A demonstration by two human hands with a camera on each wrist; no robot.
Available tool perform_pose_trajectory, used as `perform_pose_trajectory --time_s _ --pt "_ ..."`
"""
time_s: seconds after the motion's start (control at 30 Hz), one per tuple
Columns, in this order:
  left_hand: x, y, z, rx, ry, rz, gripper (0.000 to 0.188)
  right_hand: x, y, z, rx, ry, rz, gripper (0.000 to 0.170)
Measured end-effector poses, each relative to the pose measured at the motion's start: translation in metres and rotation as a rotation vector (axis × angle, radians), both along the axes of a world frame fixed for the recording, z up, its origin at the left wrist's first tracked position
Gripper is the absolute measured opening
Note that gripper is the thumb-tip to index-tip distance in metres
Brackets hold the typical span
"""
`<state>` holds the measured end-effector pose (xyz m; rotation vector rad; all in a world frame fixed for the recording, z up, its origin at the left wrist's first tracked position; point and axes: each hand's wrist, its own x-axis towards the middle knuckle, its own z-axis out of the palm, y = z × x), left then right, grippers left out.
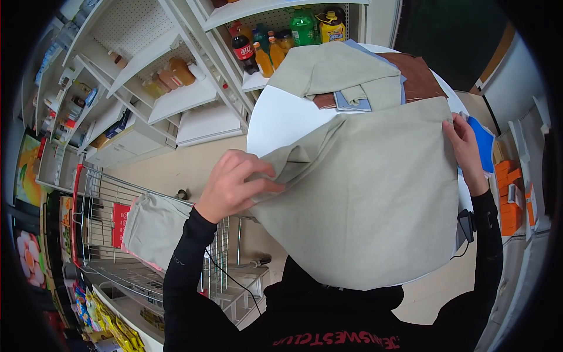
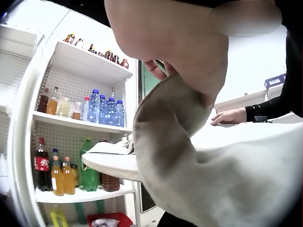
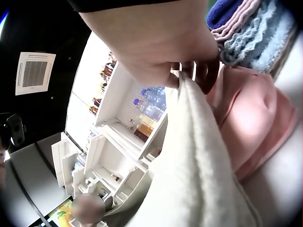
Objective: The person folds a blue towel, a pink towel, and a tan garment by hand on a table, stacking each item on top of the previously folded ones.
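Note:
A large pale grey-green cloth (image 1: 375, 205) spreads over the near part of the round white table (image 1: 267, 129), its lower edge hanging toward the person's chest. My left hand (image 1: 234, 183) pinches its raised left edge, where the fabric bends up into a loose fold, also seen as curled cloth (image 2: 163, 137) in the left wrist view. At the far right corner, my right hand (image 1: 468, 149) pinches the cloth between thumb and fingers. In the right wrist view a thick double edge (image 3: 194, 137) runs down from those fingers, with a pink cloth (image 3: 258, 113) beside it.
Folded grey-green cloth (image 1: 334, 67) and brown cloth (image 1: 419, 76) lie at the table's far side. Folded towels (image 3: 258, 35) are stacked near the right hand. A shopping cart (image 1: 99, 188) holding another pale cloth (image 1: 161, 229) stands at left. Bottle shelves (image 1: 231, 20) rise behind the table.

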<state>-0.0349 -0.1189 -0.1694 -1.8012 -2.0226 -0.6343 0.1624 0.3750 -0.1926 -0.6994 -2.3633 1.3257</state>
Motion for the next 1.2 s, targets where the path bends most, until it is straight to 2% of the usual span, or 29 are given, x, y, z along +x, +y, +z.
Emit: perform_pose_trajectory --time_s 0.07,0.17,0.2,0.3,0.33,0.43,0.6,0.7,0.73,0.83,0.87,0.97,1.13,1.2 --pt "0.001 -0.002 0.001 -0.014 0.015 -0.032 0.026 -0.002 0.001 -0.003 0.012 0.012 0.003 0.038" --pt "-0.011 -0.009 0.003 -0.031 0.087 0.143 0.026 -0.004 0.003 -0.004 0.005 0.061 0.016 0.038" --pt "-0.017 -0.009 0.002 -0.031 0.088 0.143 0.026 -0.004 0.000 -0.003 0.005 0.062 0.016 0.038" --pt "-0.039 -0.006 -0.006 -0.058 -0.040 0.417 0.033 -0.008 -0.016 0.004 0.019 -0.038 -0.112 0.040" --pt "-0.046 -0.008 -0.012 -0.056 -0.038 0.417 0.033 -0.009 -0.020 0.008 0.020 -0.034 -0.112 0.040" --pt "-0.069 -0.012 -0.029 0.016 -0.431 0.455 0.041 -0.009 -0.030 0.019 0.062 -0.115 0.042 0.047" --pt "-0.093 -0.006 -0.029 -0.159 -0.469 0.412 0.045 -0.016 -0.032 0.021 0.075 -0.238 0.041 0.055" --pt "-0.106 0.004 -0.031 -0.209 -0.642 0.397 0.048 -0.025 -0.025 0.019 0.113 -0.291 0.018 0.054" --pt "-0.109 0.006 -0.030 -0.208 -0.641 0.394 0.048 -0.027 -0.023 0.017 0.115 -0.289 0.015 0.054" --pt "-0.118 0.009 -0.022 -0.471 -0.588 0.463 0.049 -0.032 -0.014 0.013 0.180 -0.335 -0.007 0.047" --pt "-0.120 0.009 -0.024 -0.470 -0.583 0.456 0.049 -0.032 -0.009 0.011 0.181 -0.332 -0.014 0.047" --pt "-0.117 0.004 -0.028 -0.247 -0.654 0.207 0.046 -0.028 -0.004 0.009 0.211 -0.146 0.043 0.039" --pt "-0.108 -0.016 -0.006 -0.377 -0.743 0.298 0.043 -0.010 -0.013 0.025 0.198 -0.020 0.070 0.036" --pt "-0.106 -0.026 0.005 -0.540 -0.744 0.381 0.041 0.005 -0.018 0.040 0.066 0.069 0.054 0.036"
